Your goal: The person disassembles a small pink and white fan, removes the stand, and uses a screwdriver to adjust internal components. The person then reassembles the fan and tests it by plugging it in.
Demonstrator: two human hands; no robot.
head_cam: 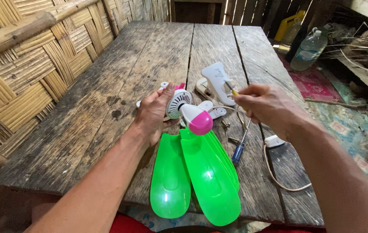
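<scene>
The weathered grey plank table (106,112) has open room far and left. The bright green plastic fan blades (201,172) overhang its near edge and could slide off. The left hand (153,113) grasps the white round motor housing with pink cap (188,110), which may tip; the right hand (264,103) pinches a thin yellow-tipped tool (235,92). Small loose screws (226,124) could roll into plank gaps.

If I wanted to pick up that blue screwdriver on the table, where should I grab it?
Probably by the blue handle of the screwdriver, coming from above. It lies flat on the wooden table, handle toward you, thicker than the thin metal shaft, with bare wood to its right.
</scene>
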